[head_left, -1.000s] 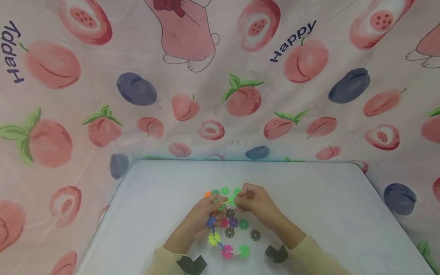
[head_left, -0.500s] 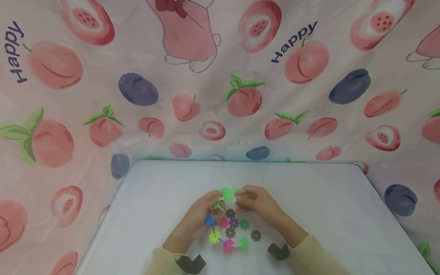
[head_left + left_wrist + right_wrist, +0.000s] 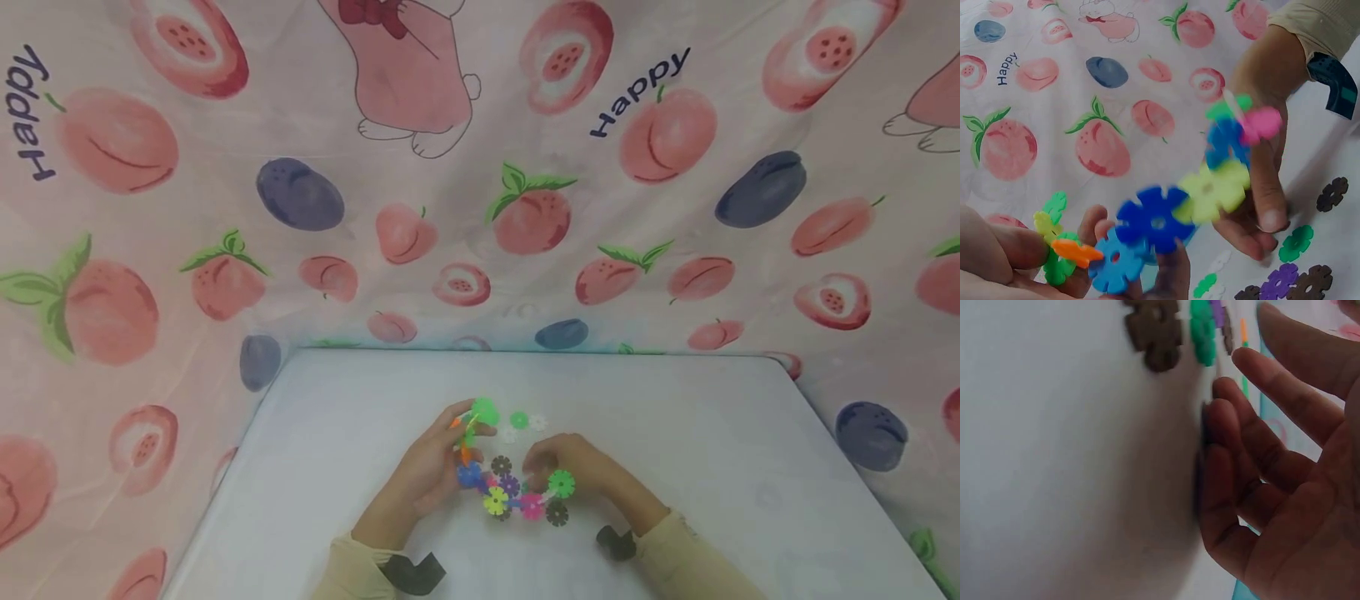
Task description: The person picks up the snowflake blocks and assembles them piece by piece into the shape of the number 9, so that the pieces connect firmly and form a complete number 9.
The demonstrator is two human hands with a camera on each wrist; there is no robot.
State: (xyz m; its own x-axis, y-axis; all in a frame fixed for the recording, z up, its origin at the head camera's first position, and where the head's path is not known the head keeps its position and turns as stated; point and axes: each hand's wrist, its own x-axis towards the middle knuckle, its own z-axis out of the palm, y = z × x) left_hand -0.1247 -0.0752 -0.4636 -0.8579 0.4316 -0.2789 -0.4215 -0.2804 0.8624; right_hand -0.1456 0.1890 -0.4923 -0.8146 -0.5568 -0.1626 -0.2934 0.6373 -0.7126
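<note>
a pale pink cloth (image 3: 435, 192) printed with peaches, dark blue fruit and the word "happy" fills the back and both sides. in front of it spreads the white desk (image 3: 705, 433). two cream sleeves come in from the near edge, the left one (image 3: 356, 573) and the right one (image 3: 693, 554), and beside each wrist sits a dark angular piece, one left (image 3: 414, 575), one right (image 3: 617, 542).

the left hand (image 3: 433, 467) has its grip pinching a chain of flower-shaped discs (image 3: 496, 500) near its upper end, about the green, yellow and orange discs. the right hand (image 3: 573, 462) has its grip spread loosely, fingers bent and thumb apart, with nothing between them; it is near the chain's far end.

the chain is in front of the left hand, bowing down and across toward the right through blue, yellow, blue and pink discs to a green end disc (image 3: 561, 483).

loose discs lie on the desk between and beyond the hands: a brown one (image 3: 501, 465), a purple one (image 3: 511, 486) partly behind the chain, another brown one (image 3: 557, 514), and farther back a small green one (image 3: 520, 420) beside a white one (image 3: 538, 422).
</note>
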